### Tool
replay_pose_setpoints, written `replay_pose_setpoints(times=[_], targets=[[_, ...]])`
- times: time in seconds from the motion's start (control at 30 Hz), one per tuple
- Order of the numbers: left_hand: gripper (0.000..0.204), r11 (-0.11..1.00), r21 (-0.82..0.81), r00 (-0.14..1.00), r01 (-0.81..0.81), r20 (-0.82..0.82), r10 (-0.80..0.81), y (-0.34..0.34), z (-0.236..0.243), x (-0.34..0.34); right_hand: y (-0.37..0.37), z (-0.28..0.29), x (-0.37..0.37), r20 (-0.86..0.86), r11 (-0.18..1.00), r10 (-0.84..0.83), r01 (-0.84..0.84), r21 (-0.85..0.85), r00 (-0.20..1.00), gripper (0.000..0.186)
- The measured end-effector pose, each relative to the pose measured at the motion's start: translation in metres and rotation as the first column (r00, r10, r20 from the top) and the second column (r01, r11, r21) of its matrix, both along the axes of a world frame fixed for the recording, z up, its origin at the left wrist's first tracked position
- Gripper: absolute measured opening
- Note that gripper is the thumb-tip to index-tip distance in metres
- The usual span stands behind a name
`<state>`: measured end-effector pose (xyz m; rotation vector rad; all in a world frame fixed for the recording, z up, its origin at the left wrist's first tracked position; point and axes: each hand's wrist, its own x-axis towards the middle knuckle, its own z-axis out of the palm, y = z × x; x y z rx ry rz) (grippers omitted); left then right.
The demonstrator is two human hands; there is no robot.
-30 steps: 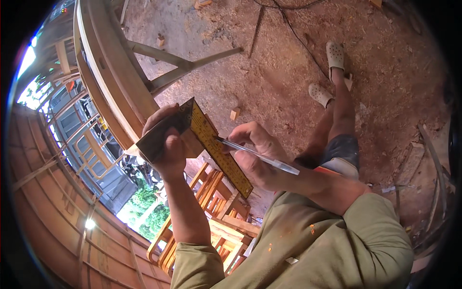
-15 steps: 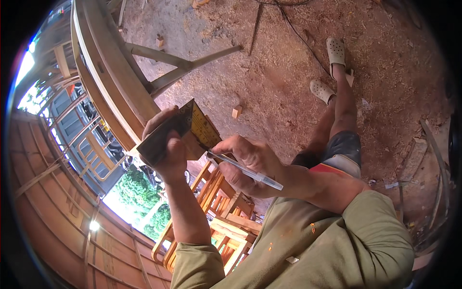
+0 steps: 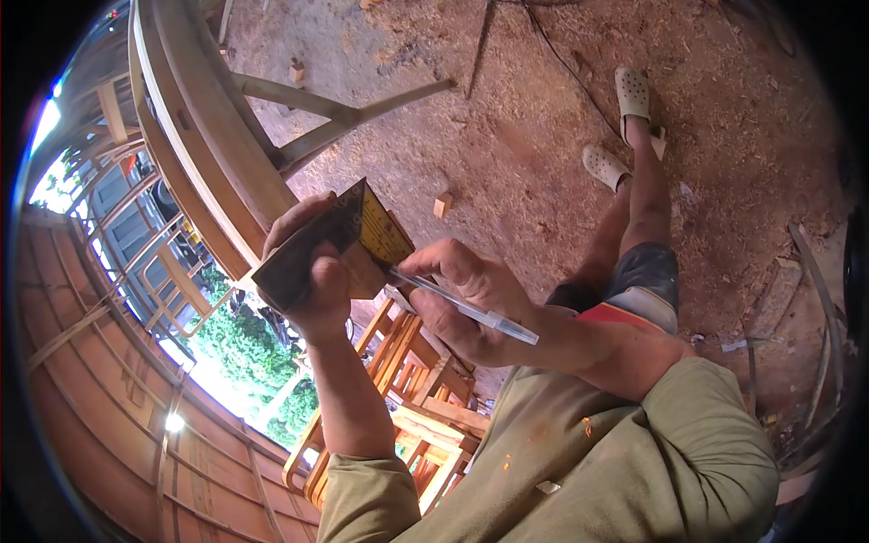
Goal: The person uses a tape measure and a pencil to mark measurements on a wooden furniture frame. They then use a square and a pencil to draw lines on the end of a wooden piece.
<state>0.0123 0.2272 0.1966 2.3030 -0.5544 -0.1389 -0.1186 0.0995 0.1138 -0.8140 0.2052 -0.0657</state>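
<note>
Beams (image 3: 214, 136) crowd the left hand (image 3: 328, 291); space opens over floor (image 3: 516, 118).

The shirt (image 3: 625, 480) is olive green, creased across the front, with a brownish smudge (image 3: 534, 434), a few small orange flecks (image 3: 587, 425) and one pale fleck (image 3: 548, 487); its sleeves (image 3: 711, 434) are short and loose, in the same green. The shorts (image 3: 654, 274) are dark, with a light grey panel (image 3: 649, 306) and a red panel (image 3: 615, 314). Cream clogs (image 3: 632, 93), rounded at the toe, are dotted with small holes. The left hand (image 3: 324, 303) and right hand (image 3: 475, 303) are bare
</note>
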Motion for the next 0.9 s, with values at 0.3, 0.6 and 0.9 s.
replay_pose_setpoints(times=[0.3, 0.6, 0.9], targets=[[0.046, 1.0, 0.004, 1.0, 0.021, -0.002, -0.021, 0.001, 0.002, 0.002, -0.007, -0.007, -0.004, 0.09, 1.0, -0.03, 0.029, 0.01, 0.995, 0.018], [0.051, 0.999, -0.023, 0.999, -0.025, -0.042, 0.024, -0.004, 0.004, -0.002, -0.009, 0.005, 0.022, 0.061, 0.996, -0.081, 0.08, 0.027, 0.995, 0.017], [0.056, 0.999, 0.022, 0.999, 0.04, 0.006, -0.04, 0.001, 0.002, 0.003, -0.013, 0.008, 0.025, 0.0, 1.0, -0.003, 0.003, 0.026, 1.0, 0.015]])
